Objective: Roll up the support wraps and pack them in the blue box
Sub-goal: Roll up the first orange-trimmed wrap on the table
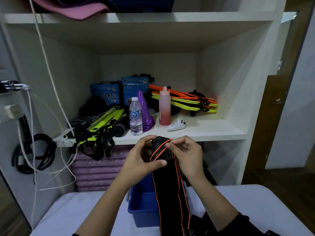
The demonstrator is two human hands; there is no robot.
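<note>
A black support wrap with orange edging [170,184] hangs from my two hands down over the blue box [144,206] to the table. Its top end is curled over into a small roll between my fingers, in front of the shelf edge. My left hand [144,159] grips the roll from the left, thumb lying across its lower part. My right hand [185,155] pinches the top edge from the right. The blue box stands open on the white table [76,215], right under my hands, partly covered by the wrap. More black fabric [204,225] lies at the bottom right.
The white shelf [196,132] behind holds a water bottle [135,116], a pink bottle [164,106], purple cones [144,113], a white controller [176,125], blue cartons [119,92], and yellow and orange ladder slats [187,101]. White cords [51,82] and black loops [34,154] hang at left. Purple mats [97,169] are stacked below.
</note>
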